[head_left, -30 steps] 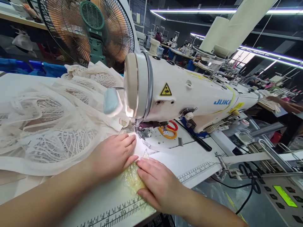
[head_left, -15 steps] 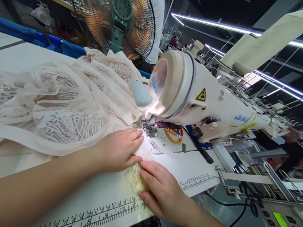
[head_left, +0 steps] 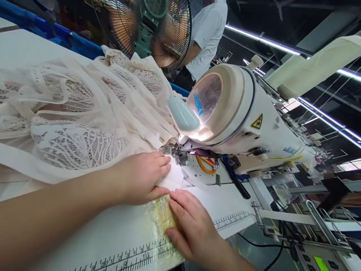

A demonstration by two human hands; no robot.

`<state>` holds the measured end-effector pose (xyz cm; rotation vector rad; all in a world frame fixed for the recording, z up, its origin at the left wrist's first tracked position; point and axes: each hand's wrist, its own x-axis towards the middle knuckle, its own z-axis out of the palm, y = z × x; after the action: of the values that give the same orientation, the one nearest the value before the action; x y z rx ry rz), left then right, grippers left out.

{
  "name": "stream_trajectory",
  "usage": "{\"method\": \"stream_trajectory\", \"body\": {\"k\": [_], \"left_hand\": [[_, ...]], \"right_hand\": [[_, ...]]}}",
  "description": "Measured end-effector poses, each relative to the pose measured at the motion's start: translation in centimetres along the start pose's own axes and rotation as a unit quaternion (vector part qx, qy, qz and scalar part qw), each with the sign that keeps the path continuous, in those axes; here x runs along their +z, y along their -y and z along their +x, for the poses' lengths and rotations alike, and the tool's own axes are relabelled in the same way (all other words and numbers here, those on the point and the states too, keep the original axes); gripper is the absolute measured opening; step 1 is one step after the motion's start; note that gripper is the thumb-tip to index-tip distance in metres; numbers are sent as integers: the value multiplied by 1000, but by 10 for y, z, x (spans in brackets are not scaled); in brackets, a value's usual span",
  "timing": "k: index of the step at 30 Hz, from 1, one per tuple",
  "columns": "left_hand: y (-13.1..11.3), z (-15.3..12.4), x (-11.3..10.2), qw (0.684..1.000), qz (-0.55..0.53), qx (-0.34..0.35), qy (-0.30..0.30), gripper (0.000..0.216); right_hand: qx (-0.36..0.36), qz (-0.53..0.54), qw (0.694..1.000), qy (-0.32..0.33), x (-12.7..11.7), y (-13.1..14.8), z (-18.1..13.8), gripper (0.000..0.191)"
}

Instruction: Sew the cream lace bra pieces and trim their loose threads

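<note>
My left hand (head_left: 143, 177) lies flat, fingers together, on a small white fabric piece (head_left: 174, 177) just in front of the presser foot (head_left: 178, 156) of a white Juki sewing machine (head_left: 239, 116). My right hand (head_left: 191, 226) rests flat with fingers stretched out on a yellowish crinkled clear film (head_left: 161, 215) near the table's front edge. Cream lace fabric (head_left: 73, 116) is heaped to the left of the needle, touching my left hand.
A printed ruler (head_left: 132, 256) runs along the front edge of the white table (head_left: 34, 49). Orange-handled scissors (head_left: 205, 165) lie under the machine arm. A standing fan (head_left: 146, 26) and a person in a white shirt (head_left: 207, 35) are behind. Cables and metal parts hang at the right.
The view has swung left and tilted, bringing the person behind the fan into sight. Both hands have stayed flat on the fabric and film, shifting only slightly.
</note>
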<state>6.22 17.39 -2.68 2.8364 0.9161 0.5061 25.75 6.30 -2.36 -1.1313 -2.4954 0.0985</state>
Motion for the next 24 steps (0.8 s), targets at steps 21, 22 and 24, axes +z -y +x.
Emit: {"method": "stream_trajectory", "body": {"k": [21, 22, 24], "left_hand": [[11, 11, -7, 997, 28, 28, 59, 47], [11, 11, -7, 998, 31, 28, 56, 46], [13, 11, -7, 998, 34, 28, 45, 44]], "right_hand": [[15, 7, 998, 53, -4, 1, 1, 42], [14, 6, 998, 58, -5, 1, 2, 42], [11, 2, 998, 66, -7, 0, 3, 42]]}}
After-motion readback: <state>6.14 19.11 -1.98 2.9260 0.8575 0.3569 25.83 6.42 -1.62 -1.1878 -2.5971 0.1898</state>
